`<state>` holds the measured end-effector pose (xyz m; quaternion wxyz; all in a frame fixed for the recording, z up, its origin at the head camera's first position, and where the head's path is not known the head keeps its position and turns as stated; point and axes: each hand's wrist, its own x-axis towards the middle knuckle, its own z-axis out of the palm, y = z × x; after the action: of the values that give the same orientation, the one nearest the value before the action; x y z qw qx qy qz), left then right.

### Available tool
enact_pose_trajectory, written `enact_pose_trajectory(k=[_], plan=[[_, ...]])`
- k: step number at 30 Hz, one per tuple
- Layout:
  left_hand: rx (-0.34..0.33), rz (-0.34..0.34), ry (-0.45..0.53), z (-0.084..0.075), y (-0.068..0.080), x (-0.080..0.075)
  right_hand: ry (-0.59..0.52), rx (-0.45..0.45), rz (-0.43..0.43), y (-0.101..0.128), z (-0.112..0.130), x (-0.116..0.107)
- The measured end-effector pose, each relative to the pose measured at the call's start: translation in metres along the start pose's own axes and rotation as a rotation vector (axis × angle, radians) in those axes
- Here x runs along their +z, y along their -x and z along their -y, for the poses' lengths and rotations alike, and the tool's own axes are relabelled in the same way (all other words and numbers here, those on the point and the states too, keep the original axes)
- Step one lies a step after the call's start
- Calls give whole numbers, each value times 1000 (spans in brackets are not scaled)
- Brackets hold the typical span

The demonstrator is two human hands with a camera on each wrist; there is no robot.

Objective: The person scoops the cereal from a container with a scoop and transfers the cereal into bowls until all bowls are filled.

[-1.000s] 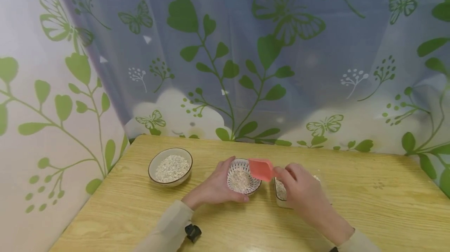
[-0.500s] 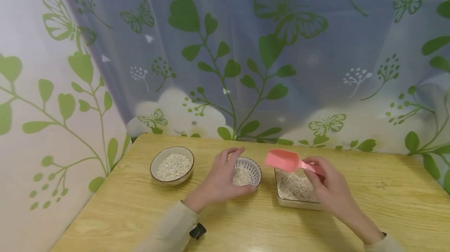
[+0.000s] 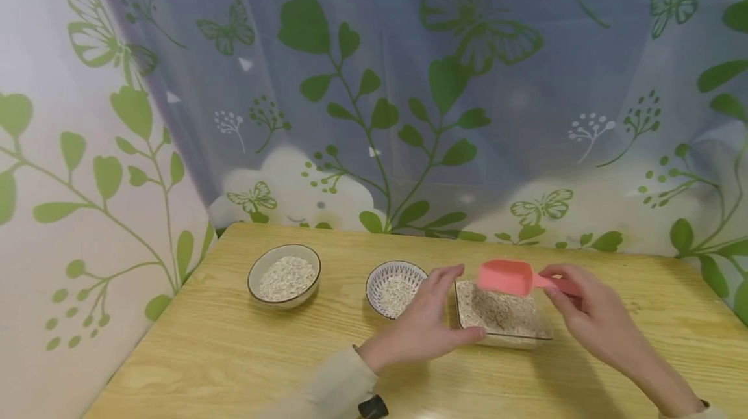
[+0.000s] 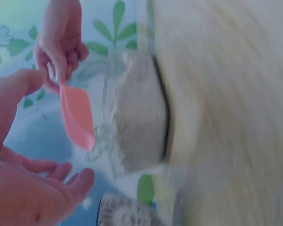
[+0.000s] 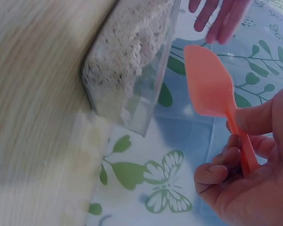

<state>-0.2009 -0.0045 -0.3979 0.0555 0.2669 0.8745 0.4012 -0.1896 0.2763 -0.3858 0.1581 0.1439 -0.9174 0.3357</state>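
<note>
right hand grips the handle of a pink scoop, held above the far side of a rectangular container of flakes. left hand holds nothing, fingers extended, thumb by the container's near left corner; contact unclear. risk, as judged: thumb or scoop catching the rim could jog the container and spill flakes; the left wrist could nudge the patterned bowl just beside it. scoop's long axis runs roughly left-right, blade leftward, handle rightward.
</note>
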Motion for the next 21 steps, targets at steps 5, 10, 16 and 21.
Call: enact_pose_trajectory(k=[5,10,16,21], plan=[[-57,-44,65,-3,-7,18,71,-41,-17,2,-4,-6],[-132,-56,121,-6,-9,29,129,-61,-20,2,-9,-8],[-238,-53,126,-11,-14,41,213,-111,-3,4,-12,-9],[-321,-62,162,-9,-21,51,253,-148,53,4,-10,-11]])
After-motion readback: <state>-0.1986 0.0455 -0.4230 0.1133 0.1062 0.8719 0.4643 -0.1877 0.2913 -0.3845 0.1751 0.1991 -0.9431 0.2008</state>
